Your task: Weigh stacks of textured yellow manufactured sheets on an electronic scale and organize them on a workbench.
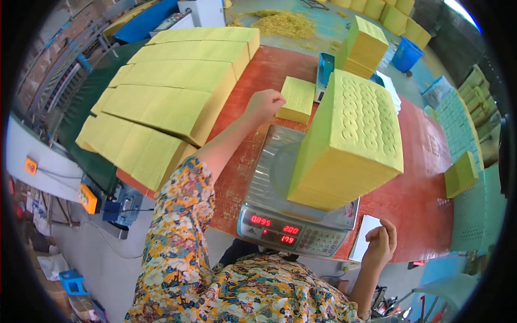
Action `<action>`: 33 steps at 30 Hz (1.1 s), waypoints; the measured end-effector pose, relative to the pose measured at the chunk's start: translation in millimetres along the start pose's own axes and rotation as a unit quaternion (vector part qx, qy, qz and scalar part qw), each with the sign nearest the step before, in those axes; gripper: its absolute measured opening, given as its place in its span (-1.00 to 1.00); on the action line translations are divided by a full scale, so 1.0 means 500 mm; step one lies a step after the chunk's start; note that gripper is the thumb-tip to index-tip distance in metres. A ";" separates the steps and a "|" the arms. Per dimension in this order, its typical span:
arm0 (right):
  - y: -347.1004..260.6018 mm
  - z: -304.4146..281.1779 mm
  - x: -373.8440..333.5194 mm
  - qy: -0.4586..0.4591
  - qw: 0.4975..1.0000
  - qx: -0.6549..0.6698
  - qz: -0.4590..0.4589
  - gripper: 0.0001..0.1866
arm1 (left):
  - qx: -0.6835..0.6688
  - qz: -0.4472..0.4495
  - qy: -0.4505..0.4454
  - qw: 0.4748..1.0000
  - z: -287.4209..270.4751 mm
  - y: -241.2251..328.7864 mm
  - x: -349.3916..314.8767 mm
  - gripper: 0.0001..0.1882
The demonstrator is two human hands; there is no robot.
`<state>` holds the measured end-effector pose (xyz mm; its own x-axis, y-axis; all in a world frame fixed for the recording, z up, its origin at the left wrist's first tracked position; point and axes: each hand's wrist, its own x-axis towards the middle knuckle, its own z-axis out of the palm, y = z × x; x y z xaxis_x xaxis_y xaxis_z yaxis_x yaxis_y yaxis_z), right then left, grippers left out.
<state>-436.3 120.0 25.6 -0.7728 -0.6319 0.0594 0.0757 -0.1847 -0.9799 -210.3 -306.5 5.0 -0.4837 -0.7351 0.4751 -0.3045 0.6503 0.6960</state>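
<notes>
A tall stack of yellow paper [344, 140], its top sheet embossed with rows of rings, stands on the metal pan of a digital scale [293, 231] with lit red digits. My left hand [264, 103] reaches across the table with its fingers curled together, at the left edge of a low yellow paper stack [297, 97]. Whether anything is pinched in it is hidden. Beside the scale's right front corner, my right hand [380, 245] is held with loosely bent fingers and nothing visible in them. It is next to a white sheet [364, 239] at the table's front edge.
Long rows of yellow paper blocks [161, 97] fill the left side of the red table [414, 156]. Behind the scale stand another yellow stack [363, 46] and a blue-edged device [325, 70]. A yellow block [460, 175] is at the right; a blue bin [407, 54] stands beyond.
</notes>
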 end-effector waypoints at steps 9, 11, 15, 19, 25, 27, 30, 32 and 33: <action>0.010 0.121 -0.077 0.154 0.988 -0.008 -0.013 -0.81 | 0.177 0.171 -0.191 0.950 0.134 -0.118 0.127 -0.80; 0.024 0.130 -0.078 0.113 0.993 0.027 -0.010 -0.82 | 0.169 0.149 -0.215 0.950 0.129 -0.117 0.133 -0.81; 0.039 0.147 -0.068 0.131 0.991 0.020 -0.008 -0.83 | 0.162 0.157 -0.214 0.950 0.124 -0.116 0.128 -0.82; 0.039 0.157 -0.064 0.122 0.992 0.032 -0.013 -0.83 | 0.181 0.208 -0.201 0.940 0.110 -0.108 0.123 -0.86; 0.034 0.144 -0.078 0.126 0.992 0.028 -0.013 -0.82 | 0.206 0.229 -0.170 0.936 0.130 -0.104 0.117 -0.88; 0.031 0.140 -0.079 0.124 0.992 0.020 -0.016 -0.82 | 0.262 0.215 -0.163 0.927 0.136 -0.117 0.125 -0.88; -0.003 0.151 -0.085 0.143 0.989 0.004 0.021 -0.82 | 0.245 0.117 -0.100 0.957 0.074 -0.072 0.134 -0.87; -0.012 0.157 -0.096 0.060 0.997 0.048 0.014 -0.82 | 0.141 0.105 -0.009 0.984 -0.012 -0.039 0.125 -0.83; -0.012 0.150 -0.100 -0.002 0.999 0.042 0.022 -0.82 | 0.108 0.074 -0.004 0.991 -0.054 -0.005 0.112 -0.83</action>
<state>-350.9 96.5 42.7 -0.7651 -0.6437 0.0169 0.1623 -0.2182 -0.9623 -214.5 -354.3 44.3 -0.5428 -0.6274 0.5583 -0.3981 0.7776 0.4867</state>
